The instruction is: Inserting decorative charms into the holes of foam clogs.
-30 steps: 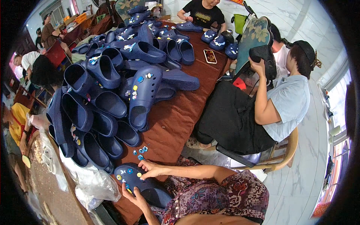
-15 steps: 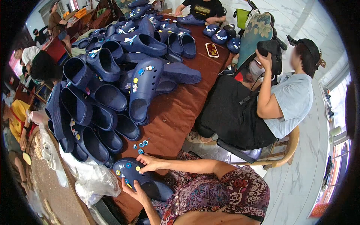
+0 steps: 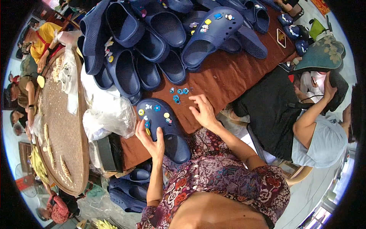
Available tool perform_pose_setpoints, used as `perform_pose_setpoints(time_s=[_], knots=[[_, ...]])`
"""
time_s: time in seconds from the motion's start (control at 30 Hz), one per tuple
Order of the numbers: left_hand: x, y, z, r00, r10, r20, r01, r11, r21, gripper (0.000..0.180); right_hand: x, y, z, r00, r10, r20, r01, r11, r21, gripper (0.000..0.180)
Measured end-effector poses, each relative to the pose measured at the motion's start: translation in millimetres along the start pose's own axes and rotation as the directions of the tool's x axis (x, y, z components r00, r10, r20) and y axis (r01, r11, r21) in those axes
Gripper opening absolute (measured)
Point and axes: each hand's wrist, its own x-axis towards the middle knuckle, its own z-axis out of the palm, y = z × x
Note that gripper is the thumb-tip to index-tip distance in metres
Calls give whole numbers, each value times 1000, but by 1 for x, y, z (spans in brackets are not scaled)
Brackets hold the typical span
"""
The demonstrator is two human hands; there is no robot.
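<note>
My left hand (image 3: 151, 139) grips the near side of a navy clog (image 3: 164, 128) that lies on the brown table (image 3: 225, 78); the clog's top carries several small coloured charms. My right hand (image 3: 203, 109) hovers, fingers spread, just right of a little cluster of blue charms (image 3: 178, 94) lying loose on the table. My patterned sleeve runs up from the lower edge.
A big heap of navy clogs (image 3: 160, 34) fills the far table. Clear plastic bags (image 3: 106, 110) and a round woven tray (image 3: 61, 126) lie at left. A person in a grey shirt (image 3: 316, 133) sits at right. More clogs (image 3: 129, 187) lie below the table.
The view has swung down and closer. The clog in my left hand has come up onto the table, and my right hand has reached forward next to the loose charms.
</note>
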Motion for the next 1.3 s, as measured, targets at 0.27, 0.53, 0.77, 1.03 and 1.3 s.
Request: perform_pose_setpoints(time_s=[0.27, 0.53, 0.77, 1.03, 1.3], knots=[[3, 5, 2, 993, 82, 82, -98, 972, 214, 49, 43, 11, 26, 986, -164, 40, 169, 949, -267, 30], [10, 10, 6, 974, 137, 180, -170, 968, 183, 44, 51, 30, 21, 986, -165, 26, 165, 934, -316, 19], [11, 7, 3, 972, 139, 192, -181, 958, 222, 41, 39, 8, 2, 999, -22, -36, 24, 997, 72, 13], [9, 5, 1, 970, 134, 204, -180, 957, 227, 41, 11, -27, 35, 971, -51, 232, -40, 926, 374, 15], [7, 7, 1, 970, 119, 210, -171, 953, 252, 40, 6, -40, 48, 968, -80, 239, -8, 939, 345, 15]])
